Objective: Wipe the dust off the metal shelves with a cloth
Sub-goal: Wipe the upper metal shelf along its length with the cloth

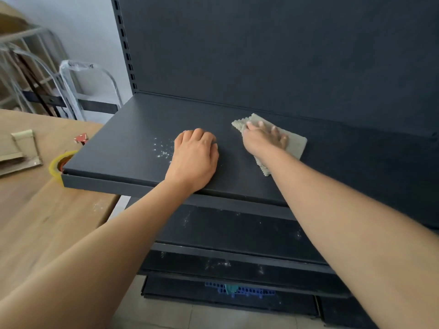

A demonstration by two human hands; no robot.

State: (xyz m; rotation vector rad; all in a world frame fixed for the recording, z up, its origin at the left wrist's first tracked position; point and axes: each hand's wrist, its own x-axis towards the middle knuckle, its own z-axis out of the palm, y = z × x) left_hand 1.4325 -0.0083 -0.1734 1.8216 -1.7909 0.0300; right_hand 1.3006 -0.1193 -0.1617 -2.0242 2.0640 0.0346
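Note:
A dark metal shelf runs across the middle of the view, under a dark back panel. My right hand lies flat on a pale grey-green waffle cloth, pressing it onto the shelf towards the back. My left hand rests on the shelf near its front edge with the fingers curled under and nothing in it. A patch of white dust specks sits just left of my left hand. Lower shelves below carry white dust streaks.
A wooden table stands at the left, touching the shelf's corner, with a yellow tape roll, folded cardboard and a small red piece. Plastic-wrapped metal frames lean behind. A blue crate sits low under the shelves.

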